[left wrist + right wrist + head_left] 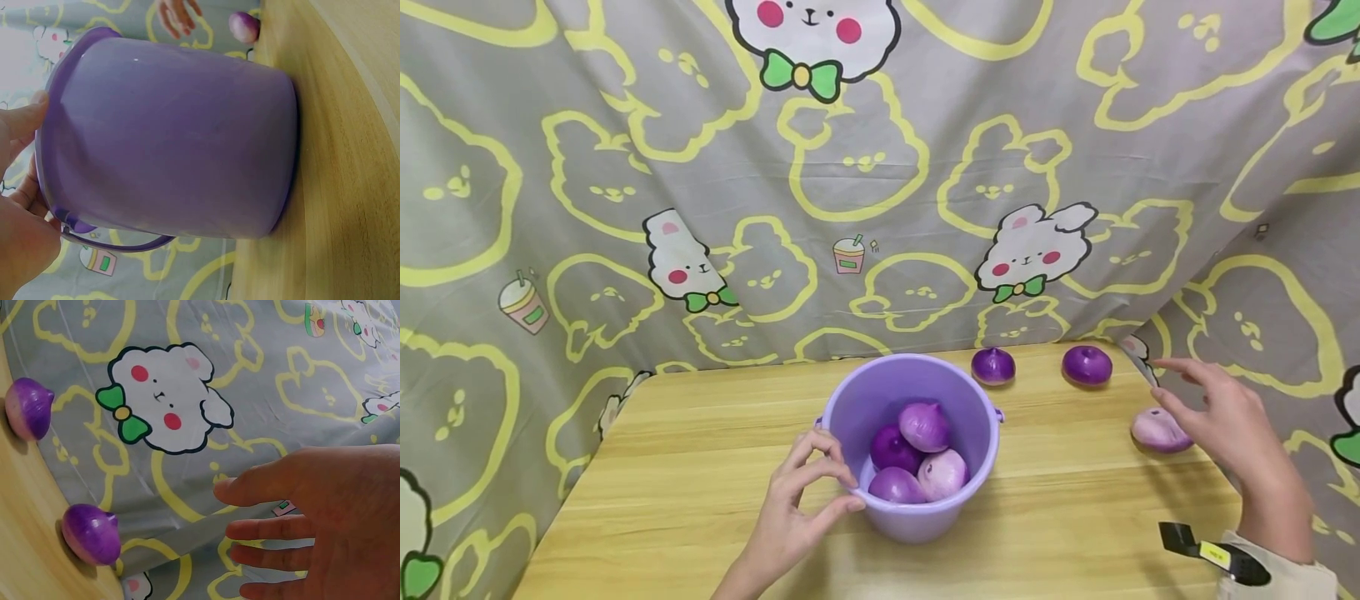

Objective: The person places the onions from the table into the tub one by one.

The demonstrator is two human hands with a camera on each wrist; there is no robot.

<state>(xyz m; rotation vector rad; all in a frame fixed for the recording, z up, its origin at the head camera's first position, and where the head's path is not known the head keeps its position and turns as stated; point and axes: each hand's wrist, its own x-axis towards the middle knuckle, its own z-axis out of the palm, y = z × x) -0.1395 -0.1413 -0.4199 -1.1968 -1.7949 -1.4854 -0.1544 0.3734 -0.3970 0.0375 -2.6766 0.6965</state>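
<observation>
A lilac bucket stands upright on the table, with several purple onions inside, among them a pale one and a dark one. My left hand pinches its rim on the near left side, thumb and fingers at the edge; the left wrist view has the bucket's side filling it. Over at the right, my right hand hovers with extended fingers and nothing in its grasp. It partly covers a pale purple onion on the table. The right wrist view shows that hand with spread fingers.
Two dark purple onions, one behind the bucket and one farther right, lie near the back edge of the wooden table. A grey curtain with yellow cartoon outlines hangs behind and on both sides.
</observation>
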